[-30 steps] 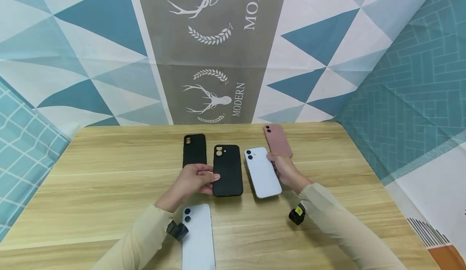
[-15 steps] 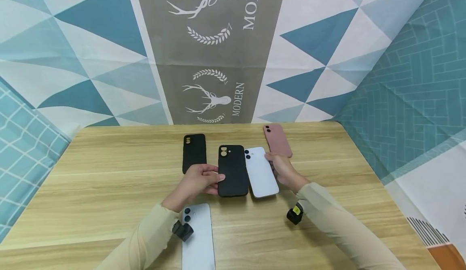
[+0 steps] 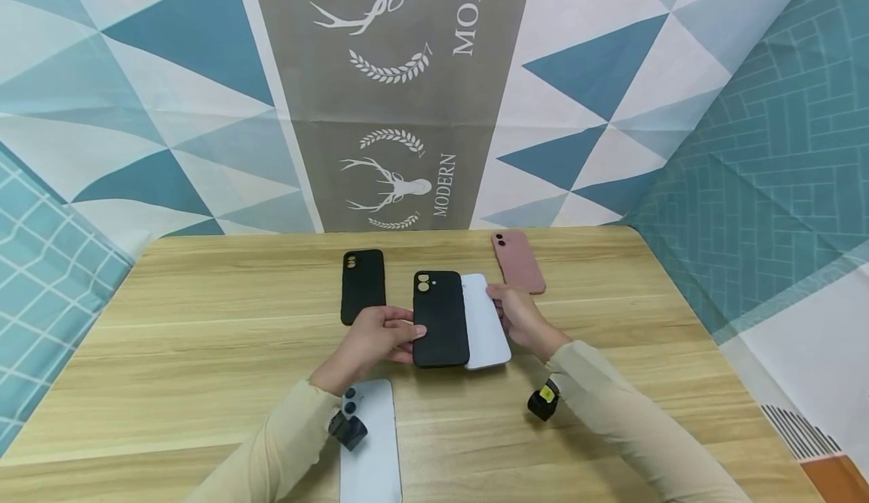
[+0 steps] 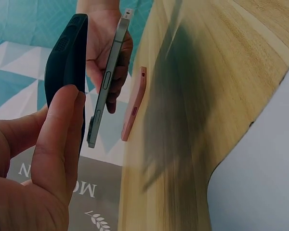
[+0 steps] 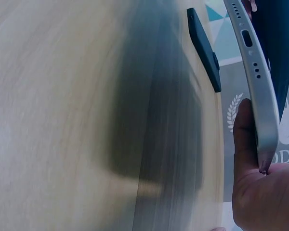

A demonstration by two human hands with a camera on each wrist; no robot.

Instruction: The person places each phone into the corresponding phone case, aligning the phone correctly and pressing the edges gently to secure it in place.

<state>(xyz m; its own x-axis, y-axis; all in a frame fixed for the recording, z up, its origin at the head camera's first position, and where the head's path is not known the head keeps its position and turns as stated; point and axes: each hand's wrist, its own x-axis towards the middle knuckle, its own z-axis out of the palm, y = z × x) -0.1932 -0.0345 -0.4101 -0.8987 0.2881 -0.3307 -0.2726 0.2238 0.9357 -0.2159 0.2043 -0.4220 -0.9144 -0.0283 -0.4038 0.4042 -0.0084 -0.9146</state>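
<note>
Plainly, the wood-grain table (image 3: 204, 337) spreads widest, lying below both my raised hands. My left hand (image 3: 376, 333) pinches the left edge of a black phone case (image 3: 440, 329), thumb on its outer back; my right hand (image 3: 523, 318) grips the upper right edge of a white phone (image 3: 485, 322). That phone is just right of the case, between it and my right hand, and seen from my head the case overlaps its left side. From my left wrist a gap shows, so they are not nested. Both long axes run away from me, nearly parallel, the phone's top leaning left; I judge that slant and gap matter most. A pink-backed phone (image 3: 519, 262) lies beyond my right hand, a second white phone (image 3: 376, 450) near my left wrist. Smallest, the camera openings (image 3: 424, 286) show wood colour, so the held case seems empty; a second black case (image 3: 363, 288), beyond my left hand, looks likewise.
</note>
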